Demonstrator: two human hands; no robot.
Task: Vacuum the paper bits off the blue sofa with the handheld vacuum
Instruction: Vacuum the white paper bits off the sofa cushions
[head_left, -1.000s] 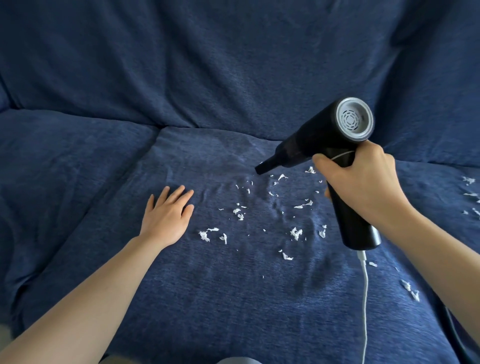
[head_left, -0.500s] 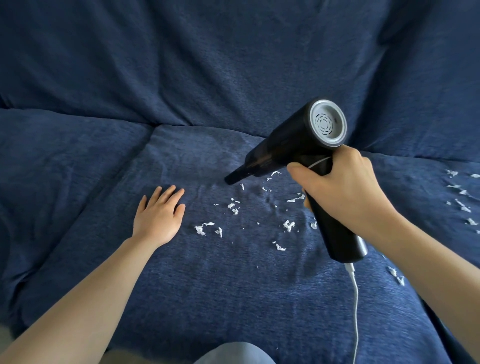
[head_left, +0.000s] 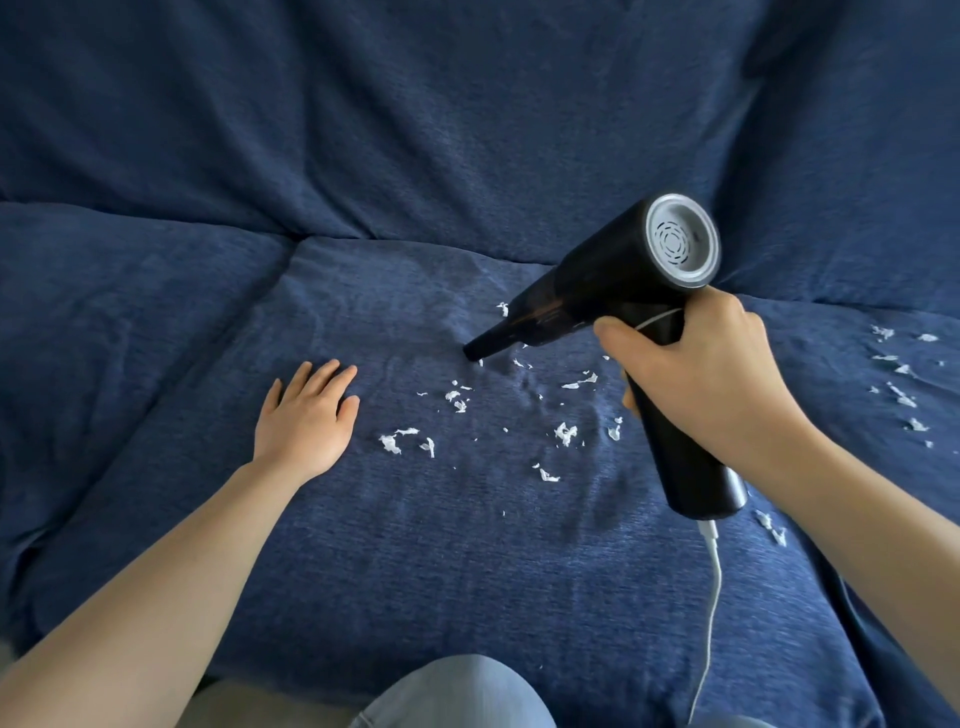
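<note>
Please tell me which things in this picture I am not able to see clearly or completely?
Head view only:
- White power cable: its far end runs off the bottom edge.
- Black handheld vacuum: the grip is covered by the right hand, so any switch is hidden.
- Tapered black nozzle tip: whether it touches the dark blue fabric sofa is unclear.
- White torn paper bits: those at far right are too small to count.

text: none readable | labels, brands, numbers: none on the vacuum (head_left: 613, 280) (its grey end cap shows only vent slots) | sofa (head_left: 467, 130): plain blue fabric
</note>
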